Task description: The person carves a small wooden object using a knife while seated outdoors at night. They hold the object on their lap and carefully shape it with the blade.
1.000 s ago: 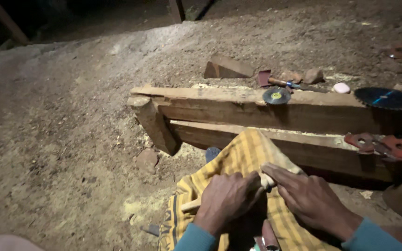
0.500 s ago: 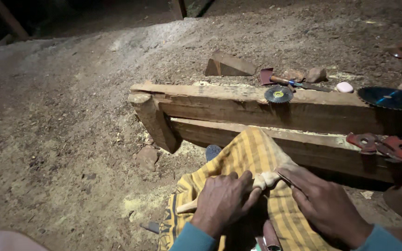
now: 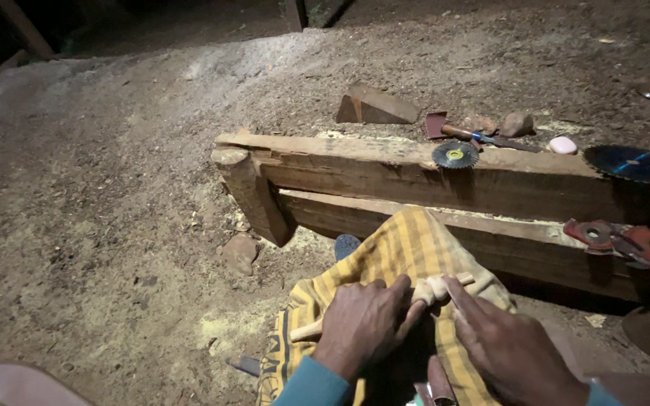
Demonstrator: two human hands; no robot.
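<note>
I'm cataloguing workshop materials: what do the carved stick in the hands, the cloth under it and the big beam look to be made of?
The stick looks like pale bare wood, unfinished, with carved knobs. The cloth seems woven fabric, yellow with dark stripes, draping in soft folds. The beam appears rough-sawn timber, unpainted, dusted with sawdust. The left hand and right hand grip the stick.

pale carved wooden stick point(image 3: 423, 295), lying across yellow-striped cloth point(image 3: 400, 252)

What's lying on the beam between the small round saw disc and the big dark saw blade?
In the head view, between the small disc and the big blade, only bare beam top shows; a pale oval stone sits just behind.
</note>
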